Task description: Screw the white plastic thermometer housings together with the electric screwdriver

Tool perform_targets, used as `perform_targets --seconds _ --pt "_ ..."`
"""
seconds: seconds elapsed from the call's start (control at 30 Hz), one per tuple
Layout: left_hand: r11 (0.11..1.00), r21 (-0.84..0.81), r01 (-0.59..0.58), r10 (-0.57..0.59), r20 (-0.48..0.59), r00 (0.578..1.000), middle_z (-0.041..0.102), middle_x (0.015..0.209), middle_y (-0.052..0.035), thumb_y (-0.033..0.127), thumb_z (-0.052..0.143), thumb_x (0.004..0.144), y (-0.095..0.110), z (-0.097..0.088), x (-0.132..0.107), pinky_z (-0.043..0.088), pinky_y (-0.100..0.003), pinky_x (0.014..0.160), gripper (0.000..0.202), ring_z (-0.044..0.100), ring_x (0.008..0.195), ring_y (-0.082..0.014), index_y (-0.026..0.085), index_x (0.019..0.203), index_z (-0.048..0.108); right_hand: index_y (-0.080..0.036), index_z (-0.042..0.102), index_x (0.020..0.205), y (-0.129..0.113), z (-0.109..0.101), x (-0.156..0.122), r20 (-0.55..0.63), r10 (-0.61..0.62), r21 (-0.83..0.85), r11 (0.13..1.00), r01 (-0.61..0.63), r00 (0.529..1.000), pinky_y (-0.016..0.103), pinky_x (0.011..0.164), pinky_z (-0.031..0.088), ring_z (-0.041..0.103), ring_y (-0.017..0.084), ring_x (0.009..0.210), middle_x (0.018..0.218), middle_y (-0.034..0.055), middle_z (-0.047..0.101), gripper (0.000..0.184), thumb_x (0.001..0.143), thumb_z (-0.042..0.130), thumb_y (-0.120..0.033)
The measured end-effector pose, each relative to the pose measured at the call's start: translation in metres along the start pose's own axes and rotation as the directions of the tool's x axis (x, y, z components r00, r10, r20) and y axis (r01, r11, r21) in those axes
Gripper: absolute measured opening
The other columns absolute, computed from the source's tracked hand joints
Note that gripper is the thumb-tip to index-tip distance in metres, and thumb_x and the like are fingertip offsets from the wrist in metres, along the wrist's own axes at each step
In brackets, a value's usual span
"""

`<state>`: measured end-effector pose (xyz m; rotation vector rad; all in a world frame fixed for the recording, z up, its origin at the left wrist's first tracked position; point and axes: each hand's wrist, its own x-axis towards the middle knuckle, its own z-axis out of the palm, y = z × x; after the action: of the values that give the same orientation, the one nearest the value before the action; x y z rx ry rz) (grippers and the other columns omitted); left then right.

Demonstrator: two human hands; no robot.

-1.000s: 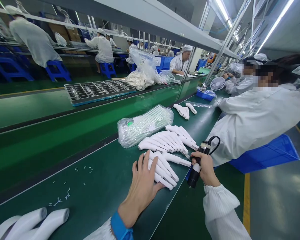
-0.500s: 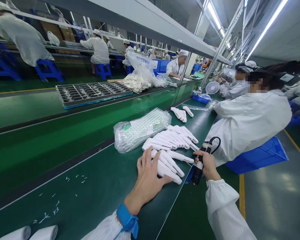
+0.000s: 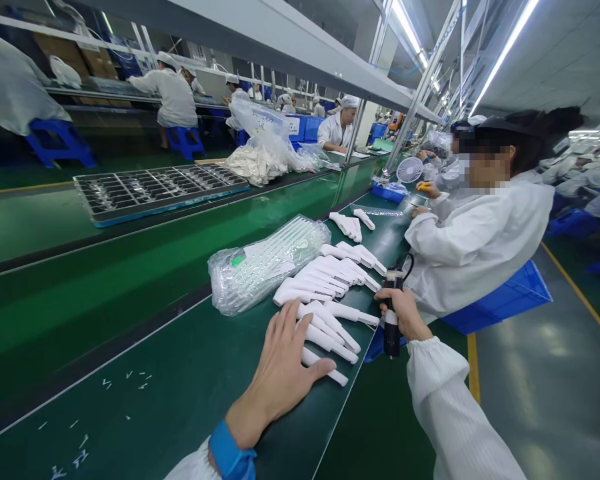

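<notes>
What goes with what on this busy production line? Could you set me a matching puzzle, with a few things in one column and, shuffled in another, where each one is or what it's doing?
Things:
1. The left hand
2. The right hand
3. The small white fan
4. The metal tray

Places or states:
A. On the farther green belt
B. Beside a blue tray
C. Gripping a black handheld tool
D. Spread against white plastic pieces

Right pairs: 1-D, 2-C, 3-B, 4-A.
</notes>
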<state>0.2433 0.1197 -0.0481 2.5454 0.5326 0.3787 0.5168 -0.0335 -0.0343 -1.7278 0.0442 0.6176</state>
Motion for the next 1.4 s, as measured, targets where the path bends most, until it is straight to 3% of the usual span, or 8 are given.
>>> perform_targets --seconds 0.17,0.3,0.47,0.7,0.83,1.07,1.23,1.4 --pt "0.954 -0.21 0.212 -0.261 -0.242 0.935 0.046 0.164 -0.0198 0.051 0.042 0.105 -0.026 -0.015 0.035 0.035 -0.061 0.125 0.056 0.041 0.153 -0.0385 0.015 0.145 0.058 -0.014 0.063 0.116 0.012 -0.022 -0.032 0.141 -0.013 -0.03 0.999 0.018 0.99 0.018 0.052 0.045 0.049 0.005 0.059 0.083 -0.0016 0.059 0.031 0.101 0.066 -0.04" --pt "0.938 -0.288 0.194 -0.256 -0.195 0.947 0.061 0.148 -0.0156 0.037 0.054 0.096 -0.043 -0.021 0.06 0.051 -0.052 0.114 0.046 0.059 0.136 -0.0337 0.018 0.136 0.063 -0.014 0.064 0.118 0.021 -0.022 -0.048 0.262 0.052 -0.099 0.995 -0.027 0.964 0.017 0.048 0.043 0.047 0.005 0.051 0.081 -0.0021 0.064 0.029 0.096 0.072 -0.03" --pt "0.926 -0.308 0.218 -0.268 -0.129 0.955 0.075 0.128 -0.0129 0.032 0.055 0.094 -0.04 -0.022 0.069 0.062 -0.043 0.095 0.037 0.073 0.11 -0.0297 0.017 0.124 0.071 -0.012 0.065 0.108 0.023 -0.01 -0.056 0.268 0.057 -0.162 0.987 -0.014 0.962 0.016 0.048 0.042 0.047 0.003 0.051 0.087 -0.0002 0.067 0.02 0.096 0.072 -0.027" --pt "0.943 -0.255 0.216 -0.245 -0.09 0.965 0.08 0.114 -0.0115 0.027 0.059 0.094 -0.035 -0.031 0.089 0.055 -0.048 0.1 0.028 0.075 0.102 -0.0332 0.018 0.114 0.077 -0.012 0.064 0.107 0.018 0.0 -0.061 0.296 0.055 -0.206 0.979 0.008 0.954 0.015 0.049 0.042 0.047 0.003 0.055 0.088 -0.0002 0.064 0.023 0.099 0.07 -0.032" --pt "0.945 -0.239 0.222 -0.249 -0.087 0.965 0.081 0.102 -0.0105 0.028 0.059 0.094 -0.038 -0.031 0.095 0.056 -0.045 0.094 0.024 0.075 0.098 -0.0323 0.02 0.105 0.078 -0.012 0.064 0.108 0.012 0.012 -0.063 0.354 0.061 -0.201 0.98 0.013 0.933 0.016 0.049 0.042 0.047 0.003 0.055 0.088 -0.0003 0.064 0.023 0.099 0.069 -0.033" --pt "0.943 -0.251 0.22 -0.243 -0.065 0.968 0.077 0.126 -0.0125 0.035 0.049 0.101 -0.038 -0.023 0.089 0.05 -0.046 0.108 0.04 0.07 0.118 -0.0336 0.017 0.127 0.073 -0.012 0.065 0.107 0.004 0.041 -0.061 0.449 0.048 -0.174 0.984 0.034 0.892 0.016 0.05 0.043 0.049 0.004 0.058 0.088 0.0003 0.064 0.025 0.099 0.07 -0.035" --pt "0.922 -0.291 0.257 -0.28 -0.04 0.959 0.063 0.149 -0.02 0.047 0.048 0.102 -0.037 -0.014 0.082 0.045 -0.049 0.117 0.062 0.06 0.138 -0.0367 0.008 0.15 0.057 -0.015 0.061 0.124 0.007 0.024 -0.058 0.261 -0.023 -0.086 0.995 0.047 0.965 0.017 0.052 0.045 0.049 0.005 0.06 0.09 0.0001 0.062 0.034 0.101 0.066 -0.039" --pt "0.908 -0.343 0.242 -0.244 0.038 0.969 0.05 0.163 -0.0173 0.057 0.049 0.101 -0.04 -0.014 0.096 0.038 -0.048 0.125 0.076 0.05 0.15 -0.0349 0.01 0.16 0.045 -0.013 0.062 0.116 -0.001 -0.002 -0.03 -0.023 0.008 -0.04 0.999 -0.009 1.0 0.021 0.061 0.052 0.056 0.008 0.072 0.095 0.0027 0.061 0.034 0.101 0.065 -0.044"
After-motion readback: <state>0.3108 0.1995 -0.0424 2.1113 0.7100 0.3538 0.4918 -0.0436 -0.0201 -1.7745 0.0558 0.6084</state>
